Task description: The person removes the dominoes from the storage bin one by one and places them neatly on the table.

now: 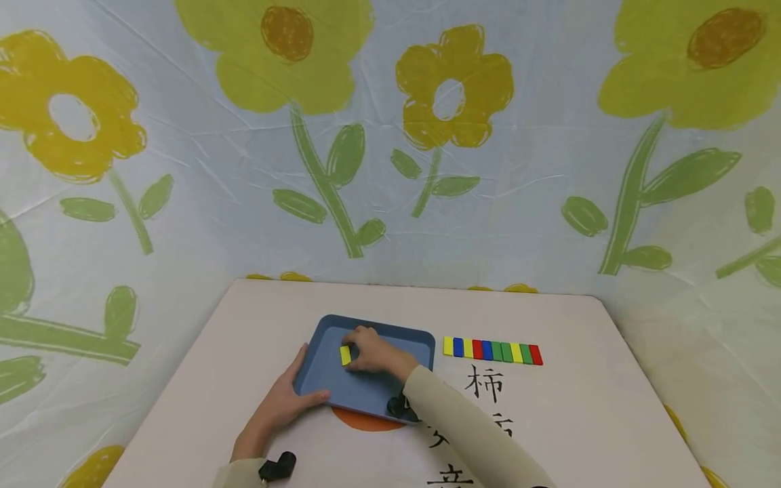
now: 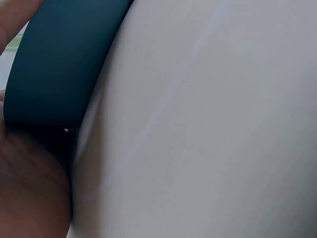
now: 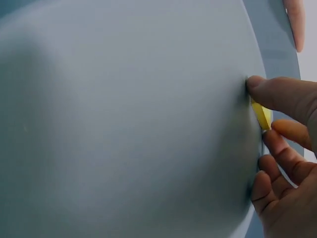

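A blue tray (image 1: 384, 390) lies on the table. Inside its left half is a small yellow tile (image 1: 345, 356). My right hand (image 1: 373, 352) reaches over the tray and pinches that tile between thumb and fingers. In the right wrist view the yellow tile (image 3: 261, 115) shows between the thumb and index finger, close over the tray's floor, with the other fingers curled beside it. At the tray's near left corner, my left hand (image 1: 282, 402) rests spread, thumb along the front rim and fingers along the left side. Its palm shows at the tray wall (image 2: 64, 64) in the left wrist view.
Right of the tray, a row of red, blue, yellow and green tiles (image 1: 493, 350) lies side by side on the white table (image 1: 579, 407). Black printed characters (image 1: 485, 384) and part of an orange shape (image 1: 366, 420) mark the tabletop. A flowered cloth (image 1: 518, 224) surrounds the table.
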`<state>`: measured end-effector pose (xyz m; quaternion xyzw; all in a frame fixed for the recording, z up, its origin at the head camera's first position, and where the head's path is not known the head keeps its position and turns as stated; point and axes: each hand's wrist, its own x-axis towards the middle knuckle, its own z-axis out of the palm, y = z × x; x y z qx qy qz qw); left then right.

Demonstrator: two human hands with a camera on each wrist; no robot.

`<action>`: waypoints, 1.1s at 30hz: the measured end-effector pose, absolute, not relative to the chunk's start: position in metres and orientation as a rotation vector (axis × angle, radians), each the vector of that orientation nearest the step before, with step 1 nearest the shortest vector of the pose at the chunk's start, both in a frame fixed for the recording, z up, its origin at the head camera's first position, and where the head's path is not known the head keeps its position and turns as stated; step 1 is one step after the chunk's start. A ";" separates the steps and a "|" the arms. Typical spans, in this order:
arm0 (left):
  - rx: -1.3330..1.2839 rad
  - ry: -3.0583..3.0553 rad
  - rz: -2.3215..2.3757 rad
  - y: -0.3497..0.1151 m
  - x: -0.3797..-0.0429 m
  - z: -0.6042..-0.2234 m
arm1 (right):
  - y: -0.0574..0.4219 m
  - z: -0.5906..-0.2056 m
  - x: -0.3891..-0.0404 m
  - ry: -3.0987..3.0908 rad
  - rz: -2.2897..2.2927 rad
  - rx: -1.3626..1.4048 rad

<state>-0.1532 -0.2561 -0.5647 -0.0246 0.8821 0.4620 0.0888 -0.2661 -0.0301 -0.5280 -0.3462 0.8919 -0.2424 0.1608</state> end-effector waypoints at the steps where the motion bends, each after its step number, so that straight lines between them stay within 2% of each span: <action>1: -0.076 2.625 1.375 -0.256 -0.153 -0.565 | -0.030 -0.528 -0.267 2.543 -0.690 -1.000; 15: -0.095 2.625 1.371 -0.254 -0.152 -0.565 | -0.016 -0.522 -0.273 2.545 -0.719 -1.041; 33: -0.051 2.665 1.316 -0.256 -0.152 -0.563 | 0.059 -0.500 -0.282 2.605 -0.863 -0.936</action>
